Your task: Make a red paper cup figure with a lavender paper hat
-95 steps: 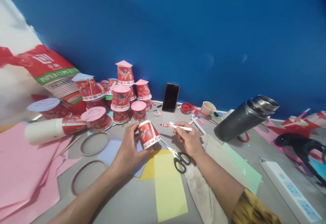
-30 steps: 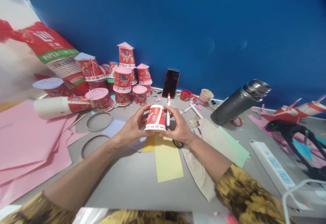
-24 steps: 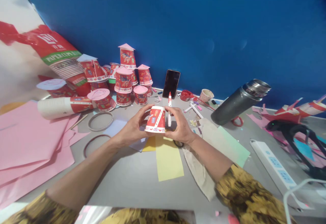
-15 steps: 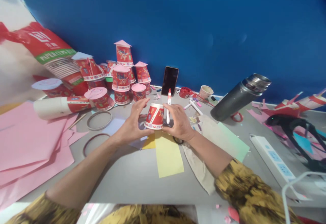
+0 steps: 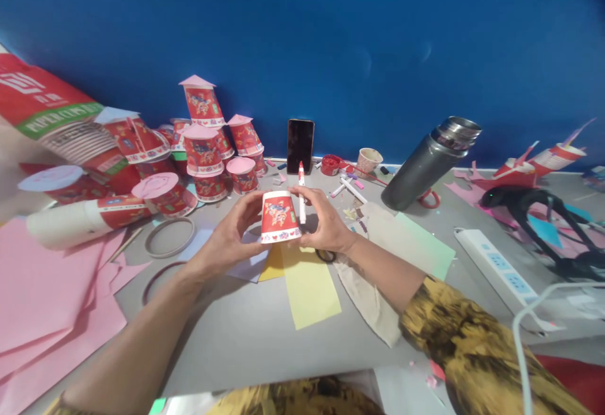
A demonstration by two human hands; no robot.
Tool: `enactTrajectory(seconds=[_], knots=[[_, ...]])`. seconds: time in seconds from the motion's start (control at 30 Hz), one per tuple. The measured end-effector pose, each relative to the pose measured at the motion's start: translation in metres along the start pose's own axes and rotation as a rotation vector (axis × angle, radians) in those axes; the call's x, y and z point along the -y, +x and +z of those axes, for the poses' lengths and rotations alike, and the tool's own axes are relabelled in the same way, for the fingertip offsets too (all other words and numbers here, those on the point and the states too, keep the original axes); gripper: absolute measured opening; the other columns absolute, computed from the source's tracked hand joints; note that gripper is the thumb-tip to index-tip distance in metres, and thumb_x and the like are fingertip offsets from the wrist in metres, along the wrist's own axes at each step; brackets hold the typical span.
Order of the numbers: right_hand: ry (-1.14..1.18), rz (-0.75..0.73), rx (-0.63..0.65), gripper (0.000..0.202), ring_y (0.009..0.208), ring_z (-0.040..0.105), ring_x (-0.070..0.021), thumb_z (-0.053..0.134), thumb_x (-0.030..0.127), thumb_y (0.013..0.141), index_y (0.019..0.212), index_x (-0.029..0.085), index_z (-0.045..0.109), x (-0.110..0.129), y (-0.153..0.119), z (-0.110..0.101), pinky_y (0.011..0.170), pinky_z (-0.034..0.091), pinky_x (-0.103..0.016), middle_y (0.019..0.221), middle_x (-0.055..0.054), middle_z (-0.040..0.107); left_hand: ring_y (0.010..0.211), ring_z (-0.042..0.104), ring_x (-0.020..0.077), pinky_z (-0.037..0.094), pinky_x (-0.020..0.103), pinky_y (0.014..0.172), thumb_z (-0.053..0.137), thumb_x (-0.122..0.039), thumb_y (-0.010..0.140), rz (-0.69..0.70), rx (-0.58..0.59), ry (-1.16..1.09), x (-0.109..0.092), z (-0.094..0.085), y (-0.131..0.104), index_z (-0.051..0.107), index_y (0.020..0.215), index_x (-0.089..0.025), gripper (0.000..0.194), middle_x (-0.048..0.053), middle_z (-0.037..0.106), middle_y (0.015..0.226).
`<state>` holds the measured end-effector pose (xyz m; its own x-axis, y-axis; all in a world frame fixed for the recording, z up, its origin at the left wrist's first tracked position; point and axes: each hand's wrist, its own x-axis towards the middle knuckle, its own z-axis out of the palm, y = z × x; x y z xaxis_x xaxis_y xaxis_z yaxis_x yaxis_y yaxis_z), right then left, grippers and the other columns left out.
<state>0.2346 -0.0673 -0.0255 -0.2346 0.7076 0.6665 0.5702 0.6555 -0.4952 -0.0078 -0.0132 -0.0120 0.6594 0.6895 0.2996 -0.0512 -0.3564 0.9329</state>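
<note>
An upside-down red paper cup (image 5: pixel 278 216) with a white base and a patterned rim band is held up between my two hands. My left hand (image 5: pixel 236 229) closes on the cup's left side, thumb low near the rim. On the other side, my right hand (image 5: pixel 324 220) grips the cup near its rim. A white marker with a red tip (image 5: pixel 301 191) stands upright in the fingers of that same hand, red end up. Beneath the cup, a yellow paper sheet (image 5: pixel 312 289) lies on the grey table.
Stacked red cups with pink paper roofs (image 5: pixel 205 150) stand at back left, near pink sheets (image 5: pixel 42 283). A phone (image 5: pixel 300 144) leans on the blue wall. To the right are a dark thermos (image 5: pixel 428 166), a cloth (image 5: pixel 368 308) and a power strip (image 5: pixel 496 267).
The cup has turned between my hands, so a colourful figure faces me instead of the white printed strip. My view has swung a little to the right.
</note>
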Motion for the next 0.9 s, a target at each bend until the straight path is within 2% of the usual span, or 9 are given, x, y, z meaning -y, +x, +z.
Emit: enactTrajectory(seconds=[0.07, 0.17, 0.23, 0.33, 0.4, 0.5, 0.67, 0.77, 0.9], knots=[[0.026, 0.016, 0.010, 0.101, 0.128, 0.056, -0.0343, 0.087, 0.061, 0.071, 0.152, 0.024, 0.039, 0.000, 0.000, 0.000, 0.106, 0.049, -0.050, 0.143, -0.017, 0.057, 0.146, 0.046, 0.0360, 0.043, 0.052, 0.119, 0.087, -0.030, 0.076, -0.045, 0.030, -0.102, 0.002, 0.002, 0.001, 0.046, 0.143, -0.032, 0.078, 0.011, 0.049, 0.156], [-0.002, 0.051, 0.036, 0.111, 0.126, 0.056, -0.0358, 0.092, 0.060, 0.063, 0.153, 0.026, 0.036, -0.001, 0.000, 0.002, 0.106, 0.049, -0.052, 0.142, -0.016, 0.058, 0.148, 0.043, 0.0387, 0.042, 0.056, 0.120, 0.087, -0.031, 0.075, -0.102, 0.035, -0.106, 0.005, 0.002, 0.000, 0.044, 0.146, -0.031, 0.083, 0.014, 0.045, 0.159], [-0.061, 0.055, 0.047, 0.112, 0.125, 0.056, -0.0368, 0.093, 0.057, 0.063, 0.154, 0.026, 0.036, -0.001, 0.000, 0.003, 0.107, 0.047, -0.054, 0.140, -0.016, 0.060, 0.151, 0.037, 0.0397, 0.040, 0.057, 0.121, 0.086, -0.030, 0.076, -0.113, 0.016, -0.009, 0.006, 0.002, -0.001, 0.038, 0.153, -0.032, 0.091, 0.014, 0.036, 0.166], [-0.144, -0.011, 0.062, 0.104, 0.123, 0.056, -0.0368, 0.091, 0.050, 0.069, 0.154, 0.025, 0.036, 0.000, -0.001, 0.005, 0.107, 0.046, -0.055, 0.138, -0.016, 0.062, 0.156, 0.027, 0.0394, 0.039, 0.058, 0.121, 0.084, -0.032, 0.077, -0.068, -0.007, 0.202, 0.001, 0.001, -0.004, 0.026, 0.160, -0.036, 0.101, 0.011, 0.021, 0.172], [-0.168, -0.063, 0.076, 0.099, 0.122, 0.056, -0.0360, 0.088, 0.048, 0.074, 0.155, 0.024, 0.035, 0.000, -0.002, 0.006, 0.108, 0.045, -0.055, 0.137, -0.016, 0.062, 0.156, 0.027, 0.0390, 0.040, 0.057, 0.120, 0.082, -0.034, 0.079, -0.026, 0.009, 0.336, -0.004, 0.000, -0.004, 0.027, 0.160, -0.036, 0.098, 0.010, 0.023, 0.171], [-0.160, -0.077, 0.090, 0.100, 0.122, 0.057, -0.0356, 0.087, 0.050, 0.075, 0.155, 0.023, 0.035, 0.001, -0.002, 0.006, 0.108, 0.045, -0.055, 0.138, -0.016, 0.062, 0.151, 0.036, 0.0383, 0.043, 0.057, 0.119, 0.079, -0.035, 0.081, 0.001, 0.035, 0.430, -0.008, -0.001, -0.005, 0.038, 0.155, -0.034, 0.084, 0.010, 0.036, 0.164], [-0.065, -0.035, 0.062, 0.114, 0.124, 0.057, -0.0363, 0.092, 0.064, 0.062, 0.154, 0.025, 0.036, 0.001, -0.001, 0.004, 0.108, 0.047, -0.055, 0.142, -0.017, 0.060, 0.146, 0.045, 0.0371, 0.042, 0.053, 0.120, 0.084, -0.032, 0.078, -0.107, 0.041, 0.103, -0.003, -0.003, -0.004, 0.043, 0.150, -0.033, 0.082, 0.009, 0.042, 0.162], [-0.007, -0.012, 0.053, 0.115, 0.127, 0.057, -0.0360, 0.092, 0.063, 0.062, 0.155, 0.027, 0.035, 0.000, 0.000, 0.003, 0.108, 0.047, -0.054, 0.144, -0.016, 0.059, 0.148, 0.043, 0.0376, 0.044, 0.052, 0.119, 0.087, -0.032, 0.076, -0.124, 0.035, -0.094, 0.001, -0.004, -0.004, 0.043, 0.149, -0.034, 0.084, 0.010, 0.040, 0.164], [0.038, 0.012, 0.029, 0.113, 0.126, 0.058, -0.0347, 0.094, 0.059, 0.061, 0.153, 0.028, 0.038, -0.002, 0.000, 0.004, 0.108, 0.048, -0.052, 0.140, -0.015, 0.061, 0.150, 0.040, 0.0369, 0.043, 0.051, 0.120, 0.087, -0.031, 0.077, -0.132, 0.042, -0.176, 0.004, -0.004, -0.002, 0.045, 0.147, -0.036, 0.083, 0.009, 0.041, 0.164]])
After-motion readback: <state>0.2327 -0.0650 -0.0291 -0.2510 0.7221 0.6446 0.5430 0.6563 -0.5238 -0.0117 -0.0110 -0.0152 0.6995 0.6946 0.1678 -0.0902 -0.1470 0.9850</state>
